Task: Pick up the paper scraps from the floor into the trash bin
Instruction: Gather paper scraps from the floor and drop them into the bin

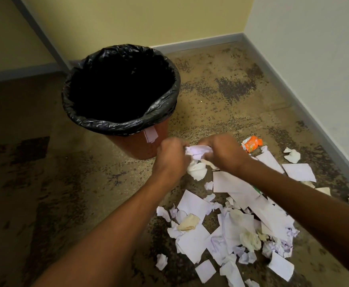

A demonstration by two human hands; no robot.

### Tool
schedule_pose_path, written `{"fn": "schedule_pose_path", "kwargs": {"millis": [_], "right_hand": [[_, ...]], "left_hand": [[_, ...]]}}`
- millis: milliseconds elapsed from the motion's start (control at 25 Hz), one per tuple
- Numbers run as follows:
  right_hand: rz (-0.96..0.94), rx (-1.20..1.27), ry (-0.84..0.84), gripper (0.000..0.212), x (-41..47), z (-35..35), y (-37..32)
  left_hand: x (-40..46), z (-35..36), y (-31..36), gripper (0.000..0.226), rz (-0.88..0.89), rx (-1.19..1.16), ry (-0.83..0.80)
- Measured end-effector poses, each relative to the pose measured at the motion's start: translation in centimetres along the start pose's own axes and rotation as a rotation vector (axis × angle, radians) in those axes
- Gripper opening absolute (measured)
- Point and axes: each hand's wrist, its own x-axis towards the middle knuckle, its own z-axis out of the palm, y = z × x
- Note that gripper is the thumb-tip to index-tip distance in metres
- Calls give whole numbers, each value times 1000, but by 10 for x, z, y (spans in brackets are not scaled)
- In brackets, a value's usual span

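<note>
A red-brown trash bin [137,145] lined with a black bag [119,123] stands on the floor at the upper left, its inside dark. Just right of its base, my left hand [170,157] and my right hand [224,151] are both closed on a crumpled bundle of white paper scraps [196,160], held a little above the floor. A large pile of paper scraps [229,228], flat and crumpled, lies on the floor below and to the right of my hands.
An orange wrapper [251,143] lies right of my right hand. More scraps [292,155] sit near the right wall's grey skirting [306,104]. A paper piece [150,135] sticks on the bin's side. The speckled floor stretches to the left.
</note>
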Motion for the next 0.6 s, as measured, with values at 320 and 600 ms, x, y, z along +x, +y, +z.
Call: {"fn": "schedule_pose_path", "kwargs": {"millis": [320, 600], "right_hand": [[-116, -49, 192, 23, 11, -122, -78], [-289, 56, 407, 15, 102, -96, -141]], "left_hand": [[1, -104, 66, 22, 122, -144, 284], [26, -168, 14, 31, 65, -57, 656]]}}
